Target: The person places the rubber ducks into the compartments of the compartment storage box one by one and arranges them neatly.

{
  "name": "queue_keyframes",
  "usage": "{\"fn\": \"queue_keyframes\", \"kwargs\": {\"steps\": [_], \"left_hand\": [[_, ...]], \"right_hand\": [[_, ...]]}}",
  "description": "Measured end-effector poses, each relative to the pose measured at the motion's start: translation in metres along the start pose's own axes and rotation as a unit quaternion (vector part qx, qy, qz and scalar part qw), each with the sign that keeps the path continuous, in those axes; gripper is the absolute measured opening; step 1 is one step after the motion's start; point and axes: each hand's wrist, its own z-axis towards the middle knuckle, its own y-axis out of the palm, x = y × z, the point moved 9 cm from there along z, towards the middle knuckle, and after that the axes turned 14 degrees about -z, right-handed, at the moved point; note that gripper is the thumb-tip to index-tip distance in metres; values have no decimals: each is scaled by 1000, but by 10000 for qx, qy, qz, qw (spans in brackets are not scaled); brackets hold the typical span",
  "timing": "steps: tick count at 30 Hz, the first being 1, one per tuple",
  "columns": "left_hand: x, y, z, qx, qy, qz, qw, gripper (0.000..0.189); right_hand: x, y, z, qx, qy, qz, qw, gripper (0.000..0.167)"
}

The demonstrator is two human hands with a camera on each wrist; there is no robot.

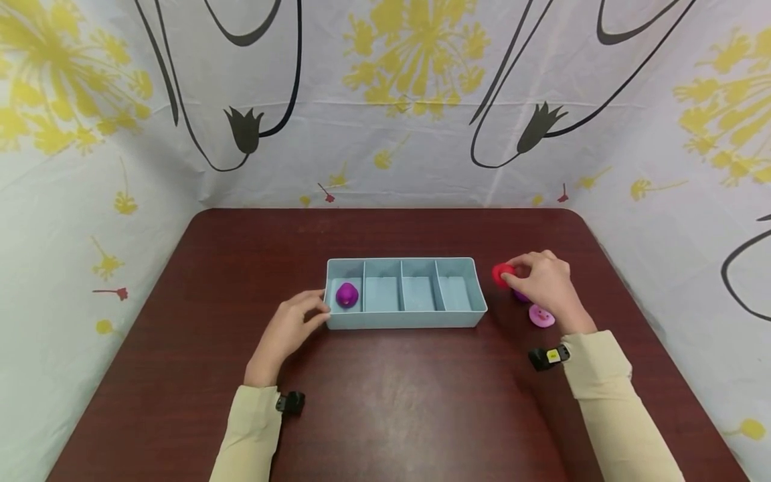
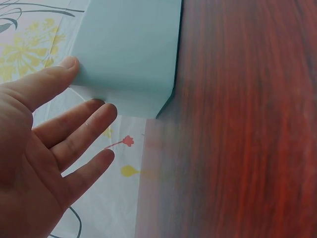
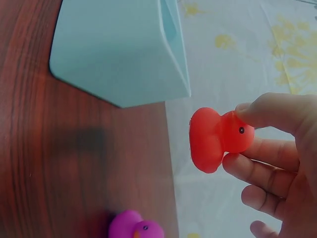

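Note:
A light blue tray (image 1: 402, 320) with several compartments lies on the table, and a purple rubber duck (image 1: 347, 295) sits in its leftmost one. My left hand (image 1: 295, 321) is at the tray's left end; its thumb touches the wall near the front corner, and the other fingers extend loosely alongside. To the right of the tray, my right hand (image 1: 545, 281) pinches a red rubber duck (image 3: 213, 141) by the head between thumb and fingers, raised over the table. Below that hand are another purple duck (image 3: 133, 227) and a pink duck (image 1: 541, 316).
The dark reddish-brown table (image 1: 385, 402) has rounded far corners. A white sheet (image 1: 397, 154) with yellow and grey flower prints hangs behind it and along both sides. The tray's other compartments, such as the rightmost compartment (image 1: 459, 293), show bare floors.

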Motion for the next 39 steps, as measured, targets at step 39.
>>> {"fn": "queue_keyframes", "kwargs": {"steps": [39], "left_hand": [[5, -1, 0, 96, 254, 45, 9996, 4]], "right_hand": [[-61, 4, 14, 92, -553, 302, 9980, 22]]}}
